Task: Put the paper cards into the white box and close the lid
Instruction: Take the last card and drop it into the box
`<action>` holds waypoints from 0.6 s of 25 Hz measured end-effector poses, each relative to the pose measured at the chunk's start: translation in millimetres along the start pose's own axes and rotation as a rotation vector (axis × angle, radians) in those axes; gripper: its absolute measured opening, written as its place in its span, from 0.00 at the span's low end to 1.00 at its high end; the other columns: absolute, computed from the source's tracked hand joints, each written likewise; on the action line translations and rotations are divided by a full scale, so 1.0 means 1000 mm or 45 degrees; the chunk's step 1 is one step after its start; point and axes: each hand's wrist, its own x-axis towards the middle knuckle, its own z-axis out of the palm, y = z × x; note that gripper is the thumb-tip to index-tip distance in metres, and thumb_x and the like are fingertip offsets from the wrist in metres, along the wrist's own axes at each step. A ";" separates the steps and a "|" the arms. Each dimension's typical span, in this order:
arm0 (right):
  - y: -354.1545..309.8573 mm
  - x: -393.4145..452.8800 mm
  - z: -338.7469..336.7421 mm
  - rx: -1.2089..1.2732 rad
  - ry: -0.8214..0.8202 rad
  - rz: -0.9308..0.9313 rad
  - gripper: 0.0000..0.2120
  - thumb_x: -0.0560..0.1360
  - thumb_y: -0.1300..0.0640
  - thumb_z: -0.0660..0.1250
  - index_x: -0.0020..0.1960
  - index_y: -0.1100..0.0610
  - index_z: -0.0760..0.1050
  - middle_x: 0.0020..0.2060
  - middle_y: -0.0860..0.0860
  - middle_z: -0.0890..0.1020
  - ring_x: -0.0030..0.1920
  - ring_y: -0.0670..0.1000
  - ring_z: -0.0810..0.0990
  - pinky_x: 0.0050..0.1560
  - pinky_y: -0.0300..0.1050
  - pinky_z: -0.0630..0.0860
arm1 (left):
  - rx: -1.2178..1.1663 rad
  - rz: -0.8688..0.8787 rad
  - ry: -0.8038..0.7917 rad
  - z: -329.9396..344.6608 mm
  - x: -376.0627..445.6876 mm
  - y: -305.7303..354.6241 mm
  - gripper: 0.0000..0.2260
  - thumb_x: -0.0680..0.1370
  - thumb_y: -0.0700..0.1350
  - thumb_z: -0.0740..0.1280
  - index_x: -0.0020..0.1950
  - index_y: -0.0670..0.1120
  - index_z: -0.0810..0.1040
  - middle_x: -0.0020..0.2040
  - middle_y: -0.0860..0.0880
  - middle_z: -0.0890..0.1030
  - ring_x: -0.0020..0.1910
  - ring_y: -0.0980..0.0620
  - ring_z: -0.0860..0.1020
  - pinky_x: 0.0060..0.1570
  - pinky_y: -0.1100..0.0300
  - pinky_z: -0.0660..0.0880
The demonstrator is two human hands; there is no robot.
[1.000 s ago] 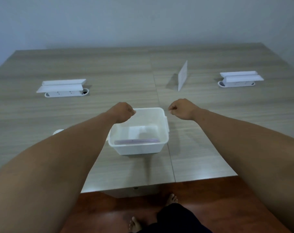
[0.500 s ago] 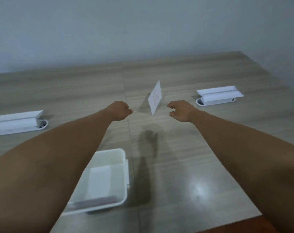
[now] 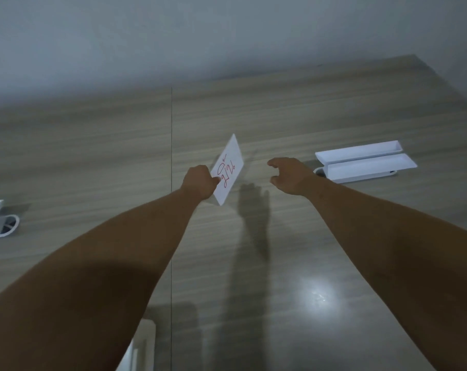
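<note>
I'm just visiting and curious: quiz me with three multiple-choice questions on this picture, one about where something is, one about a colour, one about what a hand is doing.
1. Where does the white box show?
A. bottom edge, under the left forearm
B. far right
C. against the wall

2. What colour is the writing on the paper card?
A. blue
B. red
C. green

3. What is the left hand doing?
A. resting flat on the table
B. pinching the card's edge
C. closing a lid

Answers:
1 A, only its corner peeks in at the bottom.
2 B, the handwritten marks are red.
3 B, its fingers grip the card, while the right hand hangs open beside it.
</note>
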 end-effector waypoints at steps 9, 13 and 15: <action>-0.017 0.003 -0.013 -0.045 0.124 -0.092 0.34 0.76 0.59 0.65 0.77 0.54 0.54 0.78 0.54 0.57 0.77 0.57 0.56 0.75 0.52 0.57 | -0.231 0.094 0.075 -0.022 -0.006 -0.003 0.10 0.79 0.42 0.64 0.52 0.39 0.83 0.52 0.40 0.85 0.48 0.42 0.81 0.42 0.60 0.68; -0.063 -0.031 -0.031 -0.075 0.216 -0.198 0.35 0.75 0.59 0.68 0.77 0.54 0.55 0.78 0.54 0.58 0.77 0.57 0.56 0.75 0.55 0.58 | -0.178 0.287 0.017 -0.071 -0.037 -0.012 0.10 0.79 0.42 0.66 0.55 0.40 0.83 0.53 0.41 0.84 0.46 0.47 0.78 0.46 0.60 0.68; -0.090 -0.060 -0.032 -0.132 0.227 -0.202 0.31 0.76 0.58 0.68 0.75 0.55 0.60 0.75 0.55 0.63 0.75 0.57 0.60 0.74 0.55 0.61 | -0.135 0.384 0.014 -0.095 -0.067 -0.022 0.10 0.79 0.43 0.66 0.56 0.40 0.83 0.53 0.41 0.84 0.46 0.45 0.79 0.46 0.59 0.69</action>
